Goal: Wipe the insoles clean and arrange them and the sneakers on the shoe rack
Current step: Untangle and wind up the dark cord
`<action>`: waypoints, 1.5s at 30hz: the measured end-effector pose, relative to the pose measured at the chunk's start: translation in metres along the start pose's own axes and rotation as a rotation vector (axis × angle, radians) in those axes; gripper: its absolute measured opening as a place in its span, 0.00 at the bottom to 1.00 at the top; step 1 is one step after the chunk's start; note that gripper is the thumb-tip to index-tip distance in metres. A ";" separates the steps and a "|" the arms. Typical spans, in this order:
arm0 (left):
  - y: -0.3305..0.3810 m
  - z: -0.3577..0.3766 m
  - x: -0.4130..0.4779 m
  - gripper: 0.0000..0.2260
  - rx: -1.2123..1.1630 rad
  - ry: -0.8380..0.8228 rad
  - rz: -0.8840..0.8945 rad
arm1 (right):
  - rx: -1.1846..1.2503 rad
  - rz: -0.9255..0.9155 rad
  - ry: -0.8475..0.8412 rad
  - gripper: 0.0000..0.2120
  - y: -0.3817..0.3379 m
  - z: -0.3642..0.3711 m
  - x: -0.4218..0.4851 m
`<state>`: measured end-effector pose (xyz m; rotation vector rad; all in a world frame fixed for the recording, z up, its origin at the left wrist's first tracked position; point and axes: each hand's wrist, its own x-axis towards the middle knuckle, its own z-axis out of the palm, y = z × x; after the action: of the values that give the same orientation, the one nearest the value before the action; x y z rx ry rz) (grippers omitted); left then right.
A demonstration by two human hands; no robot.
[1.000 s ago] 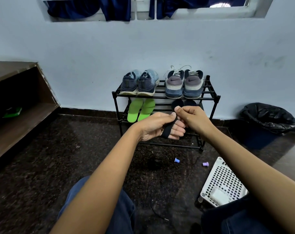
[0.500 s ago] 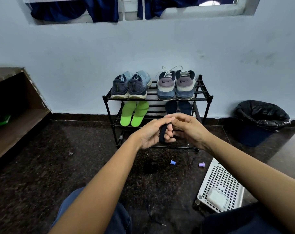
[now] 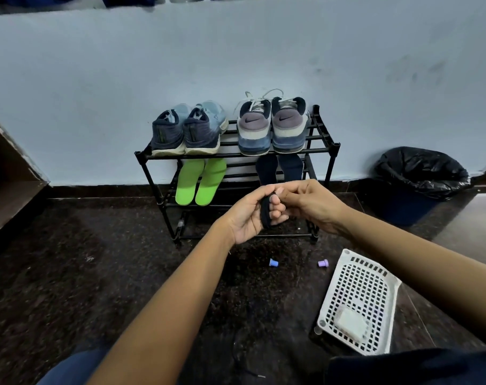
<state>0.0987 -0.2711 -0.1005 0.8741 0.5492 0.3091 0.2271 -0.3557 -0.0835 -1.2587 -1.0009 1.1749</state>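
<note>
Left hand (image 3: 244, 218) is palm-up, fingers curled round a small black elastic band (image 3: 265, 213). Right hand (image 3: 314, 204) meets it from the other side and pinches the band's top end. Looks like it's being stretched or slipped over the fingers, can't tell which. Neither hand is on a task item. Just beyond the hands stands the black shoe rack (image 3: 330, 162). Top tier has light-blue sneakers (image 3: 189, 129) ahead-left and grey/navy Nike sneakers (image 3: 272, 126) straight ahead, heels toward the person, prob. so pairs read at a glance. One tier down, green insoles (image 3: 200, 180) lean up-left of the left hand and dark insoles (image 3: 280, 168) sit right behind the fingertips. Each set is below a pair, tilted to air out I'd guess. Below the right forearm a white basket (image 3: 358, 295) lies on the floor w/ a pale pad (image 3: 350, 320) in it, within reach. Arranging looks done, imo.
</note>
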 end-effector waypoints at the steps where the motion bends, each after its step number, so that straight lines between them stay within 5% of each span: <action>1: -0.005 -0.001 0.008 0.23 -0.010 0.001 -0.003 | -0.018 0.004 0.014 0.11 0.005 -0.006 0.004; 9: -0.056 -0.012 0.056 0.12 -0.087 -0.066 -0.093 | -0.221 0.037 0.160 0.07 0.068 -0.060 0.019; 17: -0.125 -0.025 0.104 0.11 -0.046 0.107 -0.236 | -0.620 0.050 0.364 0.02 0.139 -0.085 0.010; 24: -0.176 -0.024 0.141 0.18 0.102 0.227 -0.390 | 0.020 0.328 0.753 0.05 0.224 -0.161 -0.012; 31: -0.207 -0.043 0.153 0.10 0.114 0.305 -0.477 | 0.094 0.580 1.061 0.09 0.291 -0.223 -0.036; 36: -0.217 -0.055 0.158 0.08 0.034 0.449 -0.446 | 0.064 0.639 1.080 0.07 0.321 -0.236 -0.021; 45: -0.227 -0.075 0.156 0.06 0.035 0.553 -0.449 | -0.390 0.679 1.066 0.11 0.324 -0.234 -0.004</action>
<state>0.1916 -0.2883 -0.3703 0.6692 1.2445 0.1252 0.4272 -0.4142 -0.4248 -2.2794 0.0356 0.5682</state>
